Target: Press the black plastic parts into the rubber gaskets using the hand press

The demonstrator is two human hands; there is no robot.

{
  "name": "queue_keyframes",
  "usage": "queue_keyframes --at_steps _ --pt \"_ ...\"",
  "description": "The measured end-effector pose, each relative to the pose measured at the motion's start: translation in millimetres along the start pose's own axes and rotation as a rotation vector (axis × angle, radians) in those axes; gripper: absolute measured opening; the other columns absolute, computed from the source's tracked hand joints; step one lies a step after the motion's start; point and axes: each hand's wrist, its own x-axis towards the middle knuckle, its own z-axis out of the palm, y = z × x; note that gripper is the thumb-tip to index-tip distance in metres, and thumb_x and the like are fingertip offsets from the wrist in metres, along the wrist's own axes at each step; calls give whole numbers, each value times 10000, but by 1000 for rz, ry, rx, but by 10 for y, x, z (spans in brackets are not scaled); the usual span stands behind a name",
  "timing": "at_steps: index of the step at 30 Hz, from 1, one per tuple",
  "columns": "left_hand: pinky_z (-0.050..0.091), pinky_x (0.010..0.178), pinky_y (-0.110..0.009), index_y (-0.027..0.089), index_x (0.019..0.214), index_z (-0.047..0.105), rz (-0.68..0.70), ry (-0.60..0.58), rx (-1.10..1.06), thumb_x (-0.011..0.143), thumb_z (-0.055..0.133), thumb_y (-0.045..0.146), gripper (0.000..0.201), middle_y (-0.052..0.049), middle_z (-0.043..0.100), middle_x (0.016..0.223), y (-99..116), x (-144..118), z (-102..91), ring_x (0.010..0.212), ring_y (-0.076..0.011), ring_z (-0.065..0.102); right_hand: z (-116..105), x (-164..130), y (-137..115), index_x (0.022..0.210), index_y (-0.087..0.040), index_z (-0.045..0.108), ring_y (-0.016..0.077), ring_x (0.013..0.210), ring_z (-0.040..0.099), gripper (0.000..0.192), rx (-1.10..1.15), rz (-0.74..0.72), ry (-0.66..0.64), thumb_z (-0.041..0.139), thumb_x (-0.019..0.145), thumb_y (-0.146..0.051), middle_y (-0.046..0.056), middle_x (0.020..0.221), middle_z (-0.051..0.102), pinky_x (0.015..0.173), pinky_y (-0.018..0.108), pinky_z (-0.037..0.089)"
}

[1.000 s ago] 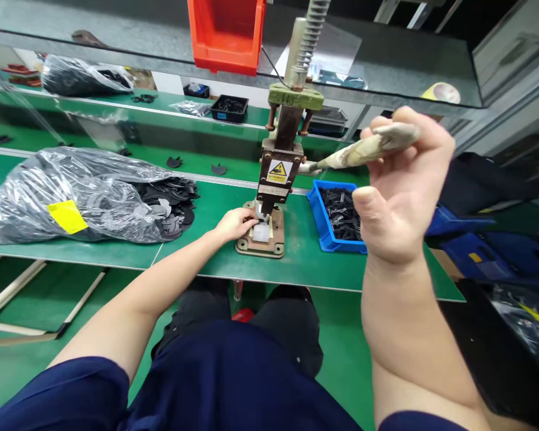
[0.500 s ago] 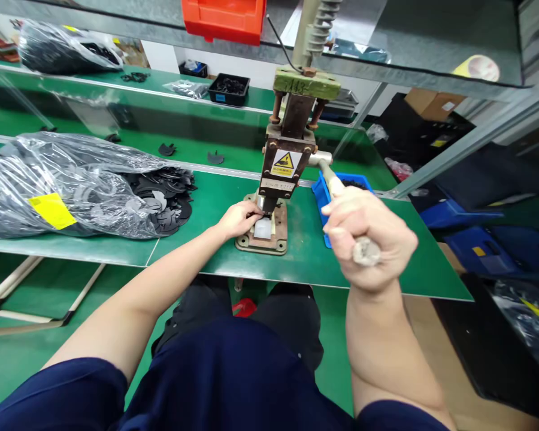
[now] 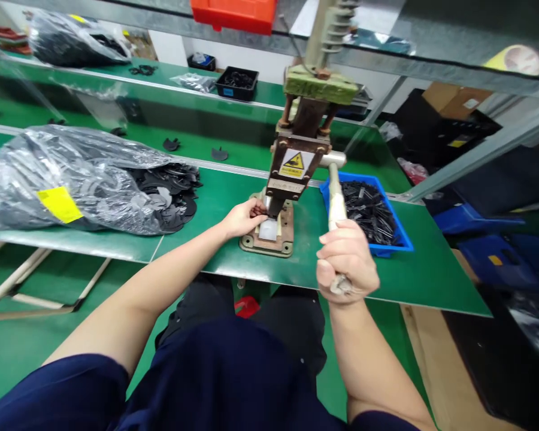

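A hand-operated press (image 3: 300,143) with a green top plate and a yellow warning sticker stands on the green bench. My right hand (image 3: 348,260) is wrapped round the end of its lever handle (image 3: 336,200), to the right of the press. At the press base (image 3: 273,245), my left hand (image 3: 245,218) has its fingertips pinched together just beside the ram. A small dark piece seems to be at those fingertips, mostly hidden by fingers and ram. In front of the ram lies a whitish block (image 3: 268,230).
To the left, a clear plastic bag (image 3: 85,179) spills flat black pieces (image 3: 175,200). A blue bin (image 3: 399,233) of thin black parts sits right of the lever. Behind are a black tray (image 3: 237,84) and a metal shelf edge with a red bin (image 3: 233,13) overhead.
My right hand has brought the lever down and leftward, uncovering the blue bin. My left hand stays at the press base, its fingers curled slightly more. The camera view has shifted a little.
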Motion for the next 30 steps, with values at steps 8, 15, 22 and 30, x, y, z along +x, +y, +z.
queue_keyframes --at_steps 8,15,22,30 --pt "413 1063 -548 136 1199 710 -222 196 1084 987 641 469 401 -243 728 1231 -185 -594 -1288 1260 -447 611 37 -29 87 662 -223 555 159 762 719 269 -26 -44 62 690 885 -289 -51 685 666 949 538 608" --pt "363 1070 -558 104 1259 680 -338 140 1210 992 625 463 451 -273 749 1237 -363 -653 -1449 1250 -464 622 31 -18 105 671 -234 565 178 740 720 240 -24 -57 53 694 866 -284 -35 669 673 919 542 620" --pt "401 1054 -532 153 1365 632 -226 95 1083 952 667 305 442 -204 758 1271 -338 -507 -1309 1260 -420 630 28 7 71 686 -229 557 199 734 713 197 -44 -57 41 682 838 -231 -27 676 665 910 569 609" --pt "476 981 -442 215 1134 751 -234 9 1046 959 660 386 262 -145 779 1189 -353 -442 -1507 1171 -358 702 51 6 13 661 -219 556 181 748 707 261 -49 0 66 683 880 -279 -39 675 671 949 554 605"
